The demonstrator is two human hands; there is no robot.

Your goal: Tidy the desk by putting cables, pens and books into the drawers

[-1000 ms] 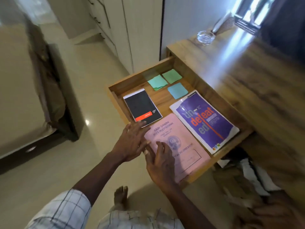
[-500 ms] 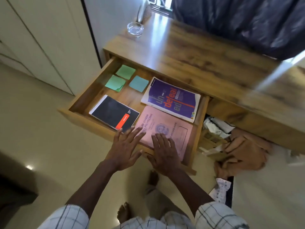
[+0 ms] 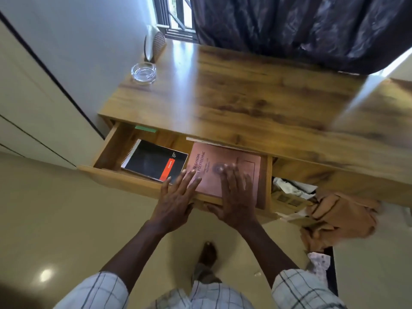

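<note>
Drawer: The wooden drawer (image 3: pixel 109 150) stands partly open under the desk (image 3: pixel 245 97), with a person leaning over its front. Judging by the books already inside, this is the closing step.
Pink book: The pink book (image 3: pixel 225 157) lies face up at the right side of the drawer, its far edge just at the desk's overhang.
Black notebook: The black notebook (image 3: pixel 153 161) lies flat just beside it on the left, spiral edge toward the drawer's left wall, and neither hand clearly rests on it.
Left hand: The left hand (image 3: pixel 176 201) is flat, fingers straight and spread, palm at the drawer front and fingertips reaching over its lip. It grasps nothing, which suits a push rather than a lift.
Right hand: The right hand (image 3: pixel 236 197) is likewise released, its straight fingers resting on the pink book and its thumb at the front edge — probably keeping the cover down so it clears the overhang.
Desk top: A glass ashtray (image 3: pixel 143 72) stands near the back left corner.
Beside the desk: A brown cloth (image 3: pixel 341 215) is heaped low at the right.
Change: Against half a second ago, the drawer sits further in — the purple book is now out of sight under the desk, and of the sticky notes only a strip of one green sticky note (image 3: pixel 146 129) shows. Both hands stay flat at the front, the right one further onto the pink book.
</note>
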